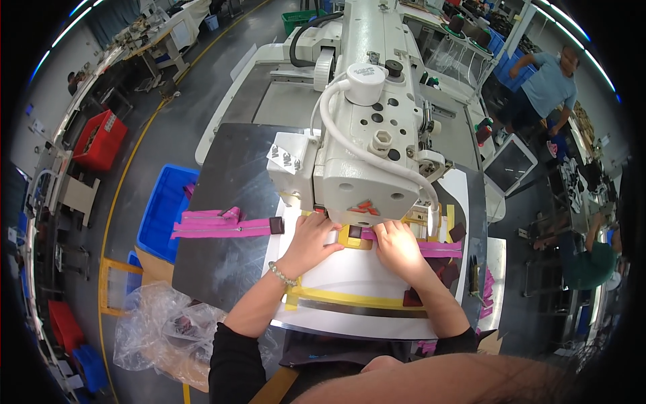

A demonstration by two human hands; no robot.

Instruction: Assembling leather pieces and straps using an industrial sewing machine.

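Beneath the head of a white sewing machine, both my hands rest on a white template sheet edged with yellow tape. My left hand lies left of a small yellow-framed window, its thumb spread from its fingers; some fingertips are hidden near the machine. My right hand has its fingers bent down on a pink zipper, whose tape runs out on both sides of the hand. Further left, more pink zippers lie on the dark table, one ending in a dark brown tab.
A blue bin and crumpled clear plastic are at the left. Dark brown pieces lie right of my right hand. A tablet-like screen stands at the right. One person stands beyond it; another is lower right.
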